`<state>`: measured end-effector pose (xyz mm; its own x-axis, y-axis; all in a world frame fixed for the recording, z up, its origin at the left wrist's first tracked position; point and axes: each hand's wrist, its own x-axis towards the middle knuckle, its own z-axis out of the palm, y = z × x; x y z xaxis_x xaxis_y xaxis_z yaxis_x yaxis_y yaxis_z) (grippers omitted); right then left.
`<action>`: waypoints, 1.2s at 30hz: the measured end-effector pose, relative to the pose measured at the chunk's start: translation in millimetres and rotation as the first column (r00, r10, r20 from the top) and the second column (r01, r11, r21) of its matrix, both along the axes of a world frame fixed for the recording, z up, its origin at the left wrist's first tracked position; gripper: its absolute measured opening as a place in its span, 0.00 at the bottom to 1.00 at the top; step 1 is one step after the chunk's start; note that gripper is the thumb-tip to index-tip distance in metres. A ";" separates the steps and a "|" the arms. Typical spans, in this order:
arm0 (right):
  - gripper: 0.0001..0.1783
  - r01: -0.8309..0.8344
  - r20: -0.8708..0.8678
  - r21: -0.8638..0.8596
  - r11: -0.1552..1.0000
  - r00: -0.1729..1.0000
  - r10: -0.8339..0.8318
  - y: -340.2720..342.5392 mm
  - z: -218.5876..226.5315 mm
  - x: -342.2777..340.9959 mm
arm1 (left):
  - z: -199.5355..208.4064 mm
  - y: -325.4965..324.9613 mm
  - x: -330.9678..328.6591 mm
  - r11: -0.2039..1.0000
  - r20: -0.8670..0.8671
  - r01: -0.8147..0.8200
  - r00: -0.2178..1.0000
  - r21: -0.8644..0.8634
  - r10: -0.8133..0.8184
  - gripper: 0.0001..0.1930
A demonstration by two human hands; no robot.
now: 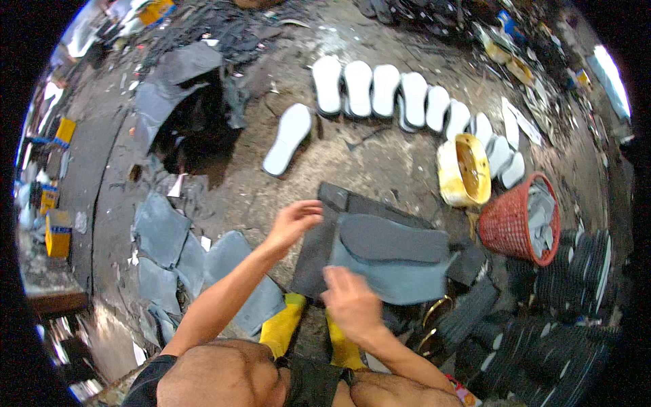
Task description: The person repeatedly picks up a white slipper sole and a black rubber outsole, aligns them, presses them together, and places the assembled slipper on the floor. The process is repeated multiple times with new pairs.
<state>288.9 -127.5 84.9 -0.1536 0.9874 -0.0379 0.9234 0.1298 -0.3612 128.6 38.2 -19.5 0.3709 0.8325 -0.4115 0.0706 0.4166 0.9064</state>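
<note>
My left hand (296, 220) hovers over the left edge of a black board (312, 264), its fingers loosely stretched and holding nothing I can see. On that board lies a blue-grey sheet (400, 288). A dark grey sole-shaped piece (393, 239) rests lengthwise along the sheet's upper part. Close to the sheet's lower left corner is my right hand (350, 303), slightly blurred, with its fingers curled in. What it holds, if anything, is hidden. The board lies on the ground just beyond my yellow-covered feet (283, 324).
White-topped soles (386, 88) form a curved row ahead, with a single sole (287, 139) to their left. A yellow cut-open container (464, 169) and a red basket of grey scraps (519, 218) stand right. Blue-grey sheets (163, 230) lie left; dark striped stacks (542, 359) fill the lower right.
</note>
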 end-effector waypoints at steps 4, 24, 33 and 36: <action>0.23 -0.280 -0.351 0.031 0.959 0.895 0.273 -4.2 -33.1 -4.7 | -25.7 -5.3 -38.9 0.983 -0.243 -0.141 0.956 0.119 0.167 0.20; 0.25 -0.153 -0.025 0.292 0.944 0.986 0.167 331.0 -87.0 93.2 | -29.2 249.1 98.5 0.687 0.051 -0.642 0.742 0.341 0.668 0.15; 0.35 -0.217 0.261 0.013 0.976 0.943 0.206 466.5 -125.4 42.6 | -25.2 210.5 63.6 0.624 -0.014 -0.527 0.757 0.577 0.653 0.13; 0.35 -0.302 0.082 0.002 0.953 0.950 0.301 464.4 -106.5 50.8 | -28.4 221.7 62.6 0.464 -0.078 -0.277 0.787 0.841 0.612 0.11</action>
<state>339.7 336.9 -21.6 -0.4413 0.8961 -0.0485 0.8662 0.4112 -0.2840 191.2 259.8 -47.9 -0.1654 0.8770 0.4510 0.4393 -0.3439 0.8299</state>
